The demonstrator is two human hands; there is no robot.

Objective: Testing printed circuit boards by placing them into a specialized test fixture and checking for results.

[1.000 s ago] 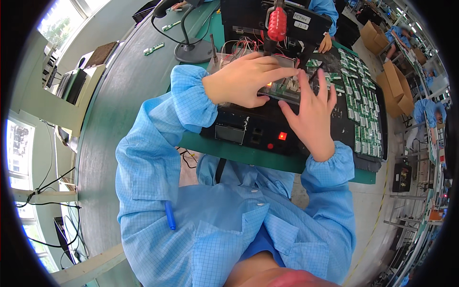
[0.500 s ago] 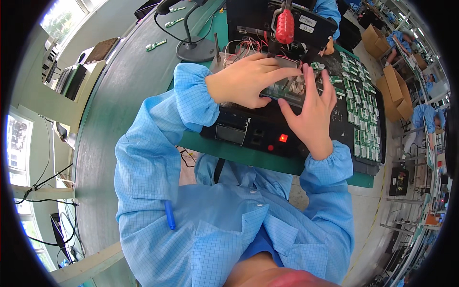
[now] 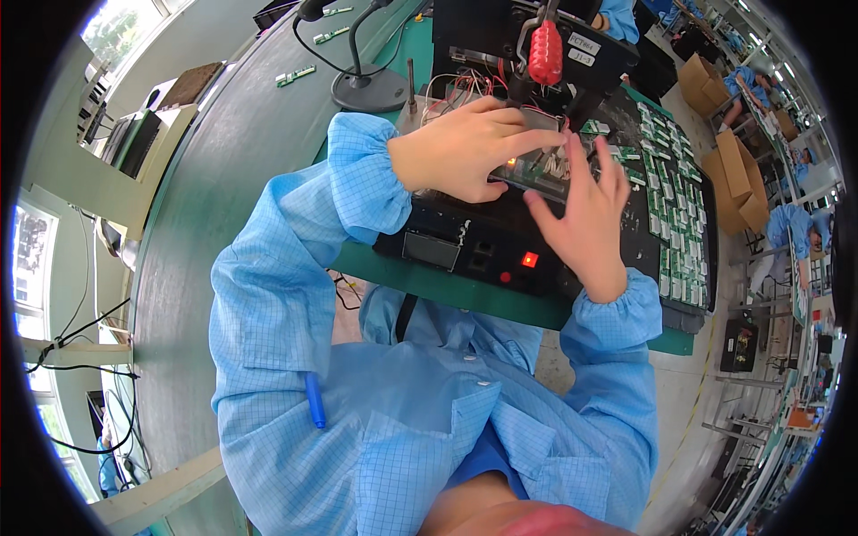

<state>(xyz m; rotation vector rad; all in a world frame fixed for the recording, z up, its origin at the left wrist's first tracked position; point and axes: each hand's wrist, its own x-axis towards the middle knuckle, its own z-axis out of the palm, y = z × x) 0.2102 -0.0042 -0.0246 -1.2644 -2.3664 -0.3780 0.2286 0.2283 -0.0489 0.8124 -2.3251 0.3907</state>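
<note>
My left hand (image 3: pixel 460 154) is over the clear plate (image 3: pixel 547 179) of a black test fixture, fingers stretched and thumb apart. On the plate's right side, my right hand (image 3: pixel 585 214) has its fingers spread, its fingertips close to my left index finger. I cannot tell whether either hand presses on the plate. White connectors and wires show beneath, partly covered by my fingers, with a small amber light by my left thumb. A red-handled toggle clamp (image 3: pixel 545 54) rises just beyond my hands. On the fixture's front (image 3: pixel 465 250), a red square light (image 3: pixel 530 260) glows beside a small dark display.
Rows of small green circuit boards (image 3: pixel 677 205) lie on a black mat to the right. A microphone-like gooseneck stand (image 3: pixel 368 87) stands at the far left of the fixture, near a few loose boards (image 3: pixel 295 76). Another person's sleeve (image 3: pixel 618 20) shows behind the fixture.
An amber light now shows under the clear plate near my left hand. My right hand has shifted slightly down; the left keeps its pose. The whole view has moved a little.
</note>
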